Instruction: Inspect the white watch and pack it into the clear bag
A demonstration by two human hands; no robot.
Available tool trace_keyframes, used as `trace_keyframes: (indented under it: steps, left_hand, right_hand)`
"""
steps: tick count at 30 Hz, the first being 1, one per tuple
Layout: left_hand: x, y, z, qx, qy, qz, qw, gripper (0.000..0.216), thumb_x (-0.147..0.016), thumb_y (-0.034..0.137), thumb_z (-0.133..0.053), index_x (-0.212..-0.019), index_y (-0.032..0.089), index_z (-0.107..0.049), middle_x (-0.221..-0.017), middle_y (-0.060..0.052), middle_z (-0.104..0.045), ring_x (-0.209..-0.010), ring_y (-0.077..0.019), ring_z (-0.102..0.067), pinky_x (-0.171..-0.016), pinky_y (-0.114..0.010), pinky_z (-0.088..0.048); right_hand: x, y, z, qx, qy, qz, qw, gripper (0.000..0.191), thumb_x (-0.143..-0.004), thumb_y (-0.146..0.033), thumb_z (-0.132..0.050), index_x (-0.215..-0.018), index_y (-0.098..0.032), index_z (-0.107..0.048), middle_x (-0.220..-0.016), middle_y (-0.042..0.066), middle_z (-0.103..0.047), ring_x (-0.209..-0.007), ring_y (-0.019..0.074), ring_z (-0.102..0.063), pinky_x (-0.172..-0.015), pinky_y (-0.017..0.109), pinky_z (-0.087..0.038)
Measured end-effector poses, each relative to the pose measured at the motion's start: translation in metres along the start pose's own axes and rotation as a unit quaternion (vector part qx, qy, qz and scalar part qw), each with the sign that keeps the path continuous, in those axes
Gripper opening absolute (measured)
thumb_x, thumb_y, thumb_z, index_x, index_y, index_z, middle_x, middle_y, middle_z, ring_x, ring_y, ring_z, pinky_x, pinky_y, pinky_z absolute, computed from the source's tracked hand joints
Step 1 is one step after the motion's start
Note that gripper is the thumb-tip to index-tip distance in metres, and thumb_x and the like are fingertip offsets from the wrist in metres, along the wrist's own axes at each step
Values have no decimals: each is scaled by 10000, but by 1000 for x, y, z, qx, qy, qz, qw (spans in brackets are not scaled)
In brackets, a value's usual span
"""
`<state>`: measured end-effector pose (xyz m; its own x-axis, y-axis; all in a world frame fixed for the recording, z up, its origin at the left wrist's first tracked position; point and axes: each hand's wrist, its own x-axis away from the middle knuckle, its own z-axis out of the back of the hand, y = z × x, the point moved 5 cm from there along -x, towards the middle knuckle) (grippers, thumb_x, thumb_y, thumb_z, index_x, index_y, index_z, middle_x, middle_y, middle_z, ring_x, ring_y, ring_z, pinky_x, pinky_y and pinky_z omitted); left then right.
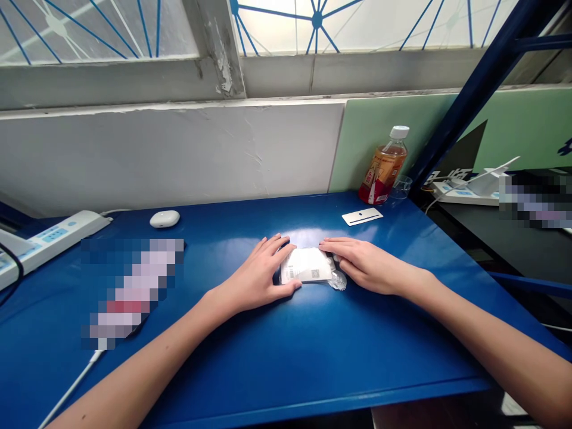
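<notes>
A small white packet (308, 265) with a barcode and a square code printed on it lies flat on the blue desk in front of me. My left hand (263, 268) is around its left end, with the forefinger at the back edge and the thumb at the front edge. At the packet's right end is my right hand (369, 262), its fingers stretched out and the fingertips at the far right corner. Crinkled clear plastic (338, 280) sticks out between the packet and my right hand. The right thumb is hidden.
A white card (362, 216) lies near a capped drink bottle (384, 170) and a clear cup (401, 187). To the left are an earbud case (165, 218), a power strip (56, 238) and a blurred-out object with a white cable (74, 384). A blue post (473, 89) rises at right.
</notes>
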<state>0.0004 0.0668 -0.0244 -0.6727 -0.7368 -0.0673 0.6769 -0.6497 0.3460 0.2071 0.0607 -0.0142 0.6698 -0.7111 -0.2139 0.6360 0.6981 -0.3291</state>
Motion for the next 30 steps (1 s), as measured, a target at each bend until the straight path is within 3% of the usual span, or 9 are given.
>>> trace_keyframes:
  steps: [4,9,14,22,26,30]
  left_hand:
    - [0,0,-2,-14,-3,5,1000,676,-889,523,-605,-1426,144,-450,-1535,-189,-408,-1474,-351,-275,-1200,-559,-209]
    - [0,0,-2,-16,-11,5,1000,699,-902,546,-579,-1447,138,-423,-1551,-187,-385,-1482,-348,-255,-1207,-553,-193]
    - [-1,1,-1,-18,-12,5,1000,679,-909,516,-571,-1441,121,-424,-1547,-199,-386,-1480,-357,-257,-1204,-564,-196]
    - [0,1,-2,-15,4,-4,1000,630,-912,504,-551,-1424,155,-436,-1535,-178,-410,-1472,-352,-278,-1204,-563,-196]
    - [1,1,-2,-4,18,-8,1000,614,-913,512,-552,-1413,172,-447,-1526,-167,-425,-1467,-349,-291,-1203,-565,-200]
    - [1,0,-3,-5,10,-3,1000,709,-896,651,-542,-1403,164,-452,-1529,-188,-416,-1470,-357,-281,-1196,-577,-205]
  right_hand:
    - [1,2,5,28,20,9,999,345,-942,-186,-512,-1249,-150,-663,-1316,152,-651,-1206,297,-620,-1001,468,-524]
    - [2,10,16,70,33,21,997,175,-910,-246,-617,-895,-189,-782,-1153,109,-715,-1089,294,-643,-932,454,-541]
    - [1,15,14,60,-5,0,998,179,-908,-232,-624,-987,-216,-784,-916,82,-735,-845,237,-656,-768,389,-553]
    - [4,8,14,44,-52,-6,998,375,-884,-389,-661,-1192,-181,-710,-1062,117,-713,-944,264,-655,-805,388,-530]
    - [2,5,15,54,-28,11,998,349,-885,-417,-665,-1139,-188,-736,-985,113,-713,-899,263,-644,-803,398,-510]
    - [-1,2,12,55,-22,47,997,276,-944,-403,-589,-1040,-213,-764,-871,90,-703,-800,232,-614,-741,370,-483]
